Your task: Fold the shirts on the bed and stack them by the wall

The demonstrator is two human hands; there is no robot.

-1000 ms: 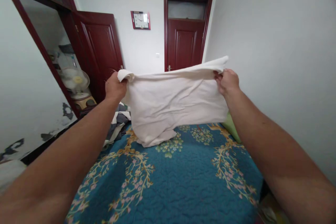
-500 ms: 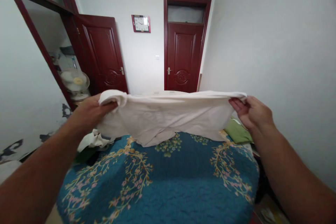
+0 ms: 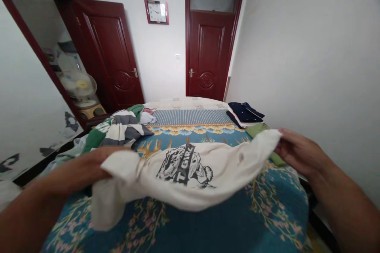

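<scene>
L hand (image 3: 96,162) & R hand (image 3: 303,150) each hold one side of shirt (image 3: 208,193), prob. to keep it spread, mid sagging over bed (image 3: 213,227), w/ loose pile (image 3: 121,130) L & folded stack (image 3: 245,112) R, prob. at sides for room.

White cloth (image 3: 190,199) partly hides the left hand (image 3: 90,164); both forearms (image 3: 347,201) are cut off at the edges

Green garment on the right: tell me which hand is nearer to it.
Right. The right hand, gripping one end of the white shirt, is close beside the green garment; the left hand, at the shirt's other end, is far across to its left.
</scene>
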